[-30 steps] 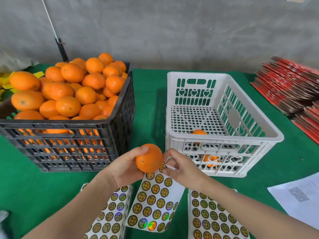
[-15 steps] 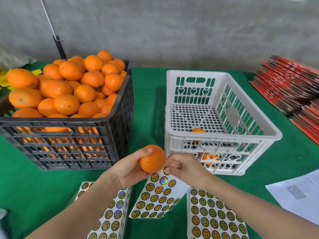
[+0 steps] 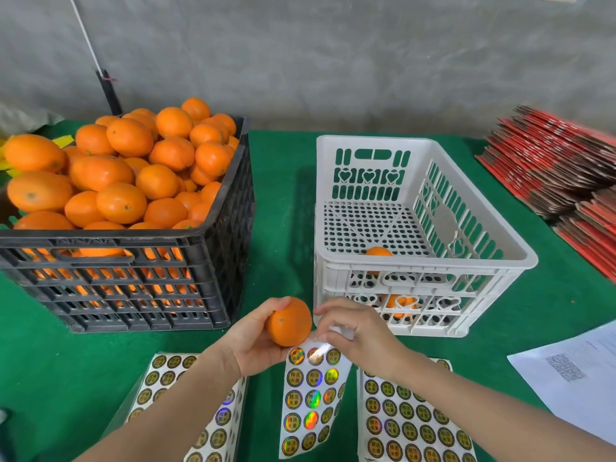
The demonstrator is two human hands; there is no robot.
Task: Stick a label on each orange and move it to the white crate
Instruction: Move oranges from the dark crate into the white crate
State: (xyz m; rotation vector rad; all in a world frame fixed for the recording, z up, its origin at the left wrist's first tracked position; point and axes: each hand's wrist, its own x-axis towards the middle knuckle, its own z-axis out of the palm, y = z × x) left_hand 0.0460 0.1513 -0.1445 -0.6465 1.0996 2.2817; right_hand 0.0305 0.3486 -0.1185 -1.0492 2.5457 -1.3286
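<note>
Left to right, across the green cloth (image 3: 283, 181):

1. Black crate (image 3: 166, 240), sitting far left, heaped with unlabelled oranges.
2. Flat label sheet (image 3: 173, 378), lying under my left forearm.
3. Left hand (image 3: 253, 345): I am cupping the orange (image 3: 289, 323) in curled fingers, thumb over the top. It is hanging in the air just before the white crate's near-left corner, where it has been for the past second.
4. Hanging label sheet (image 3: 311, 398): a second ago it was slanting out from under the orange; now it is dangling almost straight, its top strip showing bare backing.
5. Right hand (image 3: 356, 335): I am pinching that sheet's top edge, fingertips closing in on the orange. Whether a label is riding on a fingertip, I cannot tell.
6. Second flat label sheet (image 3: 410, 425), lying under my right forearm.
7. White crate (image 3: 433, 263), holding a few oranges against its near wall.
8. Printed paper (image 3: 566, 371) and red flat cartons (image 3: 550, 168), sitting far right.

Judgement: I am between peeling and sticking; this orange is waiting on its label before going into the crate.
</note>
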